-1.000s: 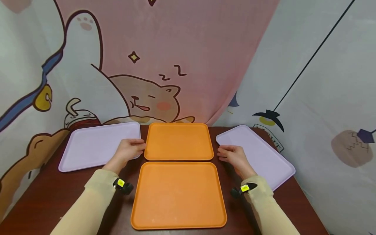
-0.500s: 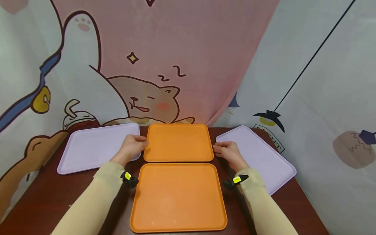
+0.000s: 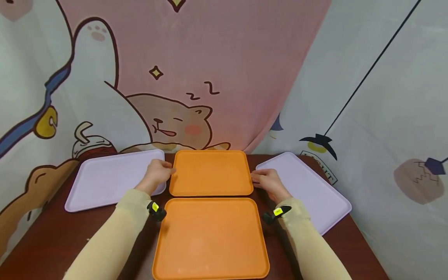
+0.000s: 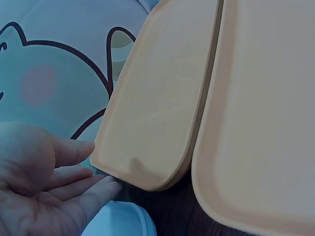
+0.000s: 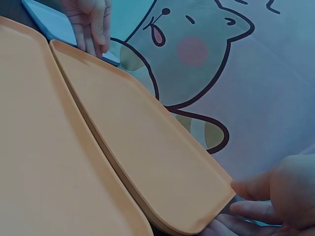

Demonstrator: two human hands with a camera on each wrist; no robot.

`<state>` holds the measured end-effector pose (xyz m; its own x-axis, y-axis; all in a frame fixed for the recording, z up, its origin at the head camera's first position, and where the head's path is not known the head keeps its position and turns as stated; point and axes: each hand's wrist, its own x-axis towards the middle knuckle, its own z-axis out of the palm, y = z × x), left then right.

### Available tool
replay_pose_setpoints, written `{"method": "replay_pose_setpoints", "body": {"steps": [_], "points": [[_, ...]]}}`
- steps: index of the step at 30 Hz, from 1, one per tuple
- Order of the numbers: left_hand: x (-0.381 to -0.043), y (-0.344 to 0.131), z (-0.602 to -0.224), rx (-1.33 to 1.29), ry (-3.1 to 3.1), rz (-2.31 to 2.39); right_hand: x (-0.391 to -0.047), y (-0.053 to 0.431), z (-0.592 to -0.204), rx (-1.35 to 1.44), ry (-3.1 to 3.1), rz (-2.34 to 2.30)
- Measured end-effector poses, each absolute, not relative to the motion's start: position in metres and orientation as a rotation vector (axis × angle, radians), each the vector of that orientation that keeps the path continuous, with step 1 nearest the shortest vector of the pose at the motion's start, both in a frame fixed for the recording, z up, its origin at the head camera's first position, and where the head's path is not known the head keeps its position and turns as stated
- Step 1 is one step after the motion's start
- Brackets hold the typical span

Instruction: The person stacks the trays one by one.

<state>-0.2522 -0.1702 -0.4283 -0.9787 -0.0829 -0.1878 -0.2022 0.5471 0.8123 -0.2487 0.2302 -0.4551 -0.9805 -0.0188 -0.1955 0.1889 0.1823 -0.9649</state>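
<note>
Two orange trays lie on the table one behind the other, the far orange tray [image 3: 211,173] and the near orange tray [image 3: 211,237]. At the left edge of the far one is my left hand [image 3: 156,174]; in the left wrist view its thumb [image 4: 74,151] meets the rim, with the fingers extended low beside the edge. My right hand [image 3: 267,182] is at the opposite edge. There, the right wrist view shows the thumb [image 5: 253,187] at the rim and the fingers lower, their tips partly hidden by the tray.
A lilac tray [image 3: 105,181] lies at the left, partly behind my left hand. Another lilac tray [image 3: 301,186] lies angled at the right, next to my right forearm. The dark brown table [image 3: 45,237] ends at a wall cloth with cartoon animals [image 3: 224,58].
Both hands have moved inward, from beside the far orange tray to its left and right edges. The trays keep their places, while the head view shifts slightly.
</note>
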Motion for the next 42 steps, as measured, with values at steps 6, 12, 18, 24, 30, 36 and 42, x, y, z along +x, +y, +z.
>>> {"method": "replay_pose_setpoints", "body": {"steps": [6,12,18,24,30,36,42], "points": [[-0.253,-0.172,-0.432,-0.258,2.565,1.487,-0.251,0.229,-0.455,0.156,2.266,-1.895],[-0.258,-0.171,-0.435,-0.249,2.527,1.486,-0.25,0.227,-0.455,0.159,2.298,-1.901],[-0.263,-0.172,-0.439,-0.243,2.49,1.492,-0.25,0.221,-0.455,0.243,2.326,-1.91],[-0.262,-0.174,-0.44,-0.221,2.51,1.536,-0.251,0.214,-0.457,0.336,2.38,-1.886],[-0.26,-0.177,-0.441,-0.242,2.45,1.632,-0.253,0.211,-0.46,0.369,2.344,-1.927],[-0.259,-0.18,-0.439,-0.267,2.345,1.691,-0.254,0.214,-0.461,0.384,2.251,-2.039],[-0.257,-0.182,-0.438,-0.291,2.292,1.719,-0.253,0.216,-0.458,0.363,2.205,-2.037]]}}
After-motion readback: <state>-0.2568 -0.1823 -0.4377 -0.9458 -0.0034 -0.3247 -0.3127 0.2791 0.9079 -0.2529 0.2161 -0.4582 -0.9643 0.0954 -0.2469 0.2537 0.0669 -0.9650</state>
